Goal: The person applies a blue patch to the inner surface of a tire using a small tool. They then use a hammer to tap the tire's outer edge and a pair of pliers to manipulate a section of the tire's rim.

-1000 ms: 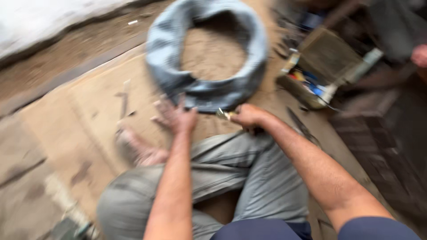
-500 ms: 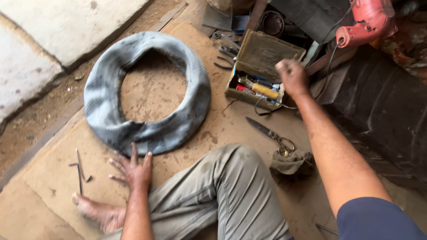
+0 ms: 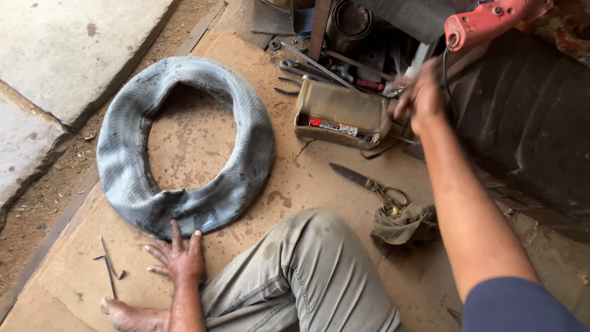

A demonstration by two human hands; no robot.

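My left hand (image 3: 178,258) lies flat and open on the floor, fingers spread, the fingertips just touching the near edge of the inner tube (image 3: 184,147). The tube is a grey, dusty rubber ring, limp and wrinkled, lying flat on the brown mat (image 3: 307,178) ahead of my bent knee. My right hand (image 3: 421,95) is stretched far forward at the right end of the small open tool box (image 3: 341,114); it is blurred, so I cannot tell its grip. Scissors (image 3: 369,183) lie nearer me, beside a crumpled rag (image 3: 405,224).
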